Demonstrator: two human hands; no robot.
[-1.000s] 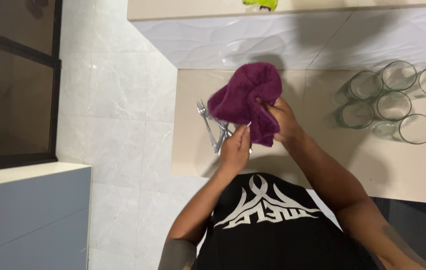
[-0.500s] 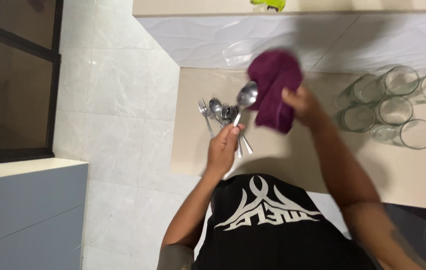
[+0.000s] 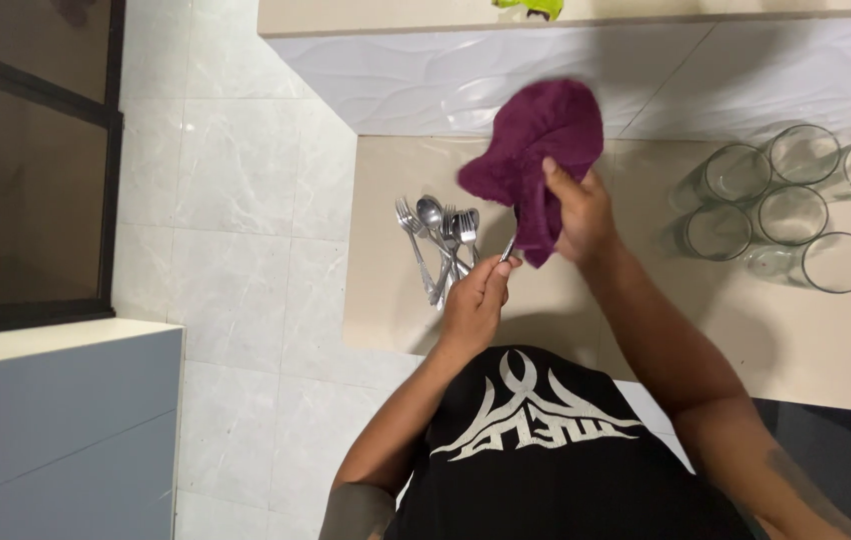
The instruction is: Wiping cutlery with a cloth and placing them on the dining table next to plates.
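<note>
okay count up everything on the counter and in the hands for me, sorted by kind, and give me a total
Clear drinking glasses: 6
Purple fluffy cloth, in the right hand: 1
Metal utensil handle, pinched by the left hand, its head hidden in the cloth: 1
Loose silver forks and spoons piled on the beige counter: about 5, overlapping
Total: about 13

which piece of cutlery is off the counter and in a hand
The utensil whose handle the left hand pinches, its head wrapped in the purple cloth held by the right hand. The other forks and spoons lie piled on the counter.

No packages, labels, signs, or screens visible
</note>
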